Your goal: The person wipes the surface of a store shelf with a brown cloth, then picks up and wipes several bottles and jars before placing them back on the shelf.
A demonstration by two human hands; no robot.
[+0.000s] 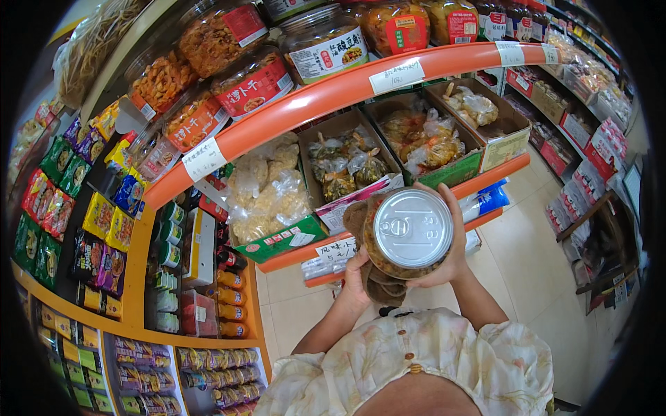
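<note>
A clear jar with a silver pull-tab metal lid (413, 228) is held upright in front of my chest, with brownish food showing through its wall. My right hand (451, 244) wraps around the jar's right side. On the other side, my left hand (357, 275) grips a brown cloth (385, 281) that lies against the jar's left and lower side. Just beyond the jar stand cardboard boxes of bagged food: a green box (283, 242) of pale bags, a box of dark pickled greens (346, 166) and a box of orange-brown pickles (432, 140).
An orange shelf edge (322, 99) with handwritten tags curves above the boxes, bearing jars of preserved food (325, 47). A lower orange edge (307, 252) runs beneath them. Packets of instant noodles (99, 213) and orange drink bottles (231, 296) fill shelves at left. More stocked shelves (567, 114) stand right, beside tiled floor (525, 249).
</note>
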